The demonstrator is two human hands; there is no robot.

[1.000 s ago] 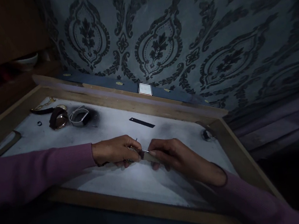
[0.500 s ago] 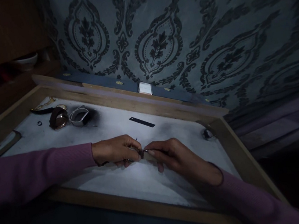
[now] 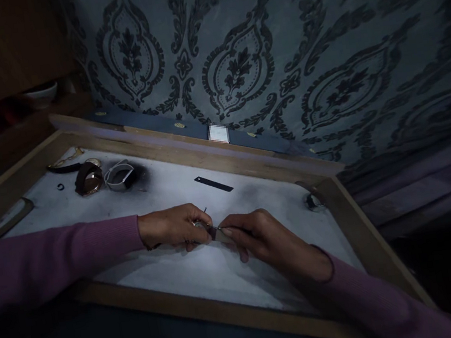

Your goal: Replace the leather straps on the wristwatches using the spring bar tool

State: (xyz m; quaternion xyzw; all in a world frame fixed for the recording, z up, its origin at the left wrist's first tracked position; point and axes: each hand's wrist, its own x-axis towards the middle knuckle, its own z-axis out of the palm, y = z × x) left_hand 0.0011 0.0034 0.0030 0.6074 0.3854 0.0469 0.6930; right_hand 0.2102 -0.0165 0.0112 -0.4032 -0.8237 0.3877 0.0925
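My left hand (image 3: 177, 226) is closed round a wristwatch (image 3: 200, 225), whose metal case shows only partly between the fingers. From the case a greyish strap (image 3: 221, 236) runs toward my right hand (image 3: 262, 234). That hand is pinched, thumb against forefinger, on a slim dark tool whose tip meets the spot where strap and case join; its exact kind is too dim to make out. Curled lower fingers of the right hand sit beneath the strap. Behind the hands a dark flat blade-shaped strip (image 3: 213, 184) lies on the white surface.
A wooden-rimmed tray (image 3: 211, 305) surrounds the work. At its back left are a brown-strapped watch (image 3: 89, 179), a grey-banded watch (image 3: 121, 176), a black curved strap (image 3: 64, 168) and a small black ring (image 3: 60, 187). Another watch (image 3: 313, 201) rests by the right rim. Patterned wallpaper rises behind.
Both hands stay in nearly the same place. The right fingers and the slim tool have shifted very slightly at the strap's end; the other things lie as before.
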